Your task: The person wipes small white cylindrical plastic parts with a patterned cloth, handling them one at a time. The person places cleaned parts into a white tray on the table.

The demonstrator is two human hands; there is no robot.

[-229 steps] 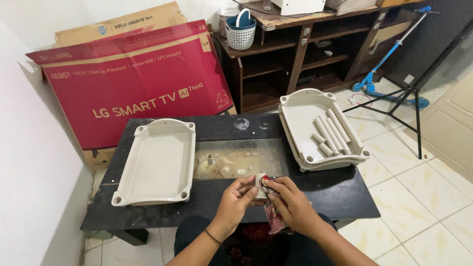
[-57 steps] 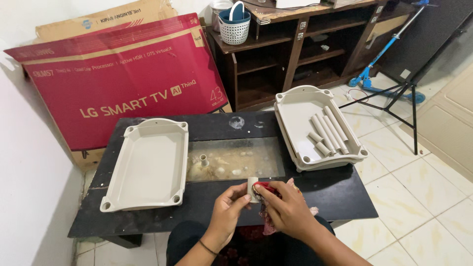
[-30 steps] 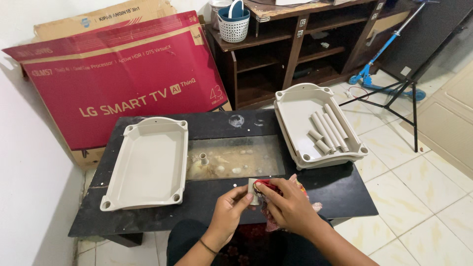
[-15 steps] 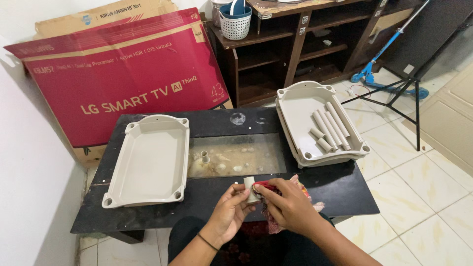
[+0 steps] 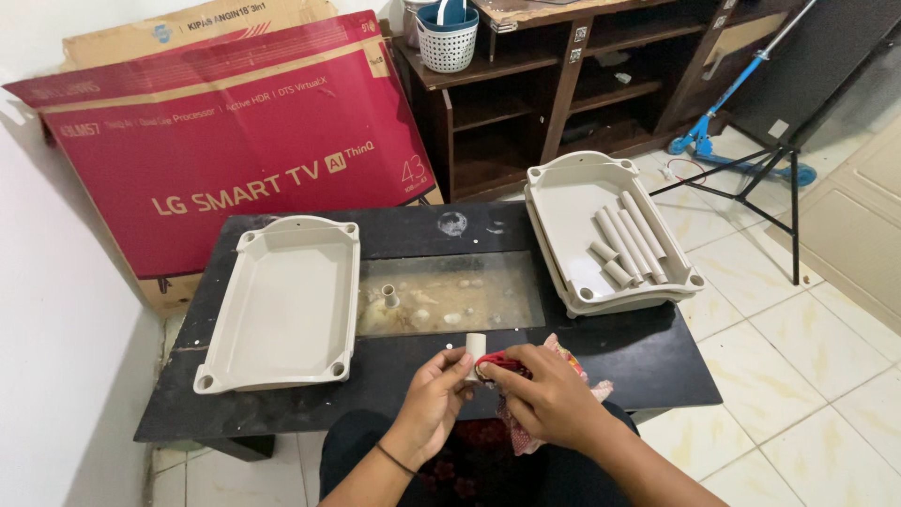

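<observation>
Black table (image 5: 648, 361) across mid-frame. Beige tray (image 5: 282, 305) at left. Lower centre: right hand (image 5: 544, 394) pinching red patterned cloth (image 5: 511, 413) against short beige tube (image 5: 475, 349), left hand (image 5: 434, 399) gripping that tube.

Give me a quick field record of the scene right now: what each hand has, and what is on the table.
left hand: holds a short beige tube upright by its side
right hand: presses a red patterned cloth against the tube
left tray: beige, nothing in it, on the black table
right trays: beige stack at the table's right end, top one holding several loose tubes
table centre: glass panel over shells and sand, one small tube piece standing there
behind: red flat carton, dark wooden shelf
</observation>
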